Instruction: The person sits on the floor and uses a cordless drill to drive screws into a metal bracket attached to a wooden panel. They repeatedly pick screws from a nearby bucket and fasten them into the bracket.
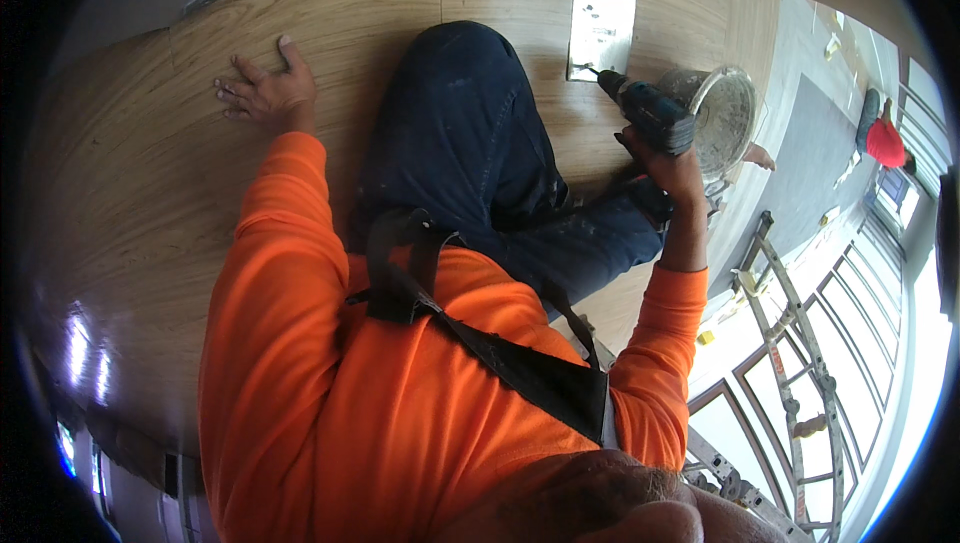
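Observation:
My right hand [672, 168] is wrapped around the grip of a dark teal and black cordless drill [652, 113]. Its bit reaches the lower left corner of a pale metal plate [604, 13] that lies against the wood-grain surface; whether it touches a screw there is too small to tell. My left hand [268, 93] rests with spread fingers on the wood-grain panel [340, 3], well to the left of the plate, and holds nothing. Between the two hands is my bent knee in dark trousers.
A plaster-smeared bucket [728, 118] stands just right of the drill. Farther right are a folding ladder [790, 343], a grey floor sheet [800, 163] and a person in a red top [885, 143]. A black strap crosses my orange sleeve-and-shirt front.

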A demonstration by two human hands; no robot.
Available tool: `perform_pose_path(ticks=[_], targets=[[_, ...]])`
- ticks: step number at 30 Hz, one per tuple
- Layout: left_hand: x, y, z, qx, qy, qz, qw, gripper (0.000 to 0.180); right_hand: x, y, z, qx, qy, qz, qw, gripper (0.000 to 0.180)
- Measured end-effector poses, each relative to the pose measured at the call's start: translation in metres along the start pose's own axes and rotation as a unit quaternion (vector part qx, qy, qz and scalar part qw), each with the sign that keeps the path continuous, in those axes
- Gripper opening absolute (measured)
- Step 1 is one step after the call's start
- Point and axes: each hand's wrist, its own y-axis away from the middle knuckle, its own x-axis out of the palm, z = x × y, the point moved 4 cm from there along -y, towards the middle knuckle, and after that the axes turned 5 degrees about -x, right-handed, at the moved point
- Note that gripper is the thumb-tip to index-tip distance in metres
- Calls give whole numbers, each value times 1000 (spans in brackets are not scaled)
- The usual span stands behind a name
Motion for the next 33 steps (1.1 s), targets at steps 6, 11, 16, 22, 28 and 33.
perform_pose_path(ticks=[6, 11, 16, 22, 28, 33], targets=[[-2, 1, -2, 2, -2, 8, 1000, 101, -15, -10, -8, 75, -48, 8, 996, 43], [1, 0, 0, 5, 1, -1, 1000, 101, -17, -10, -17, 29, 0, -43, 999, 44], [0, 0, 0, 2, -1, 3, 1000, 101, -17, -13, -2, 37, 23, -86, 995, 44], [-2, 0, -2, -4, -2, 7, 1000, 102, -20, -12, 7, 73, 52, -106, 990, 46], [0, -1, -1, -2, -7, 3, 1000, 102, -19, -13, 8, 85, 30, -106, 990, 49], [0, 0, -1, 1, -10, 3, 1000, 102, -19, -14, 15, 74, 59, -109, 989, 45]])
